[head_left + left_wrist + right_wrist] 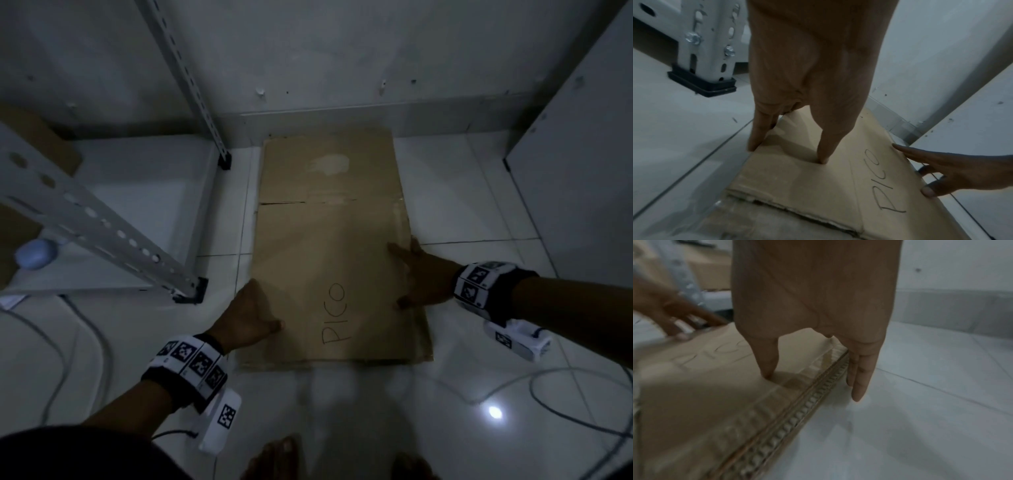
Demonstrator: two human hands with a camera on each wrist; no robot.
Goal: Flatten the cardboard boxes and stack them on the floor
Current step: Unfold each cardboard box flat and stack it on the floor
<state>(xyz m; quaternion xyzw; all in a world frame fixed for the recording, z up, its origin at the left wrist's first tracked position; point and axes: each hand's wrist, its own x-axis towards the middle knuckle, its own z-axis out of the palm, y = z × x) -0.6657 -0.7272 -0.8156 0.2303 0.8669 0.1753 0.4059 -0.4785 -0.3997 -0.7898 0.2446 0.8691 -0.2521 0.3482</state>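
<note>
Cardboard (329,246): flattened, lying on the white tiled floor (479,192), long axis running away toward the wall (342,51); "PICO" handwritten near the close end; a seam across the far half.
Stack: corrugated edges of more than one layer seen along the right side in the right wrist view (797,412); count not clear.
Left hand (250,315): at the cardboard's left edge, near end; thumb on the top face, fingers straight down along the edge at the floor; no curl round the sheet seen, so open and touching.
Left fingers (756,129): tips at the cardboard's edge, beside a grout line.
Right hand (421,277): on the right edge, farther up than the left; forefinger stretched flat on top, thumb on top too, other fingers straight down past the edge toward the floor; open, pressing, not gripping.
Right fingers (859,374): alongside the corrugated edge, tips at the tile.
Rack (102,219): white slotted metal, black foot close to the left hand.
Cable (565,387): looped on the floor, right of the cardboard.
Feet (274,459): bare, at the bottom of the head view.
</note>
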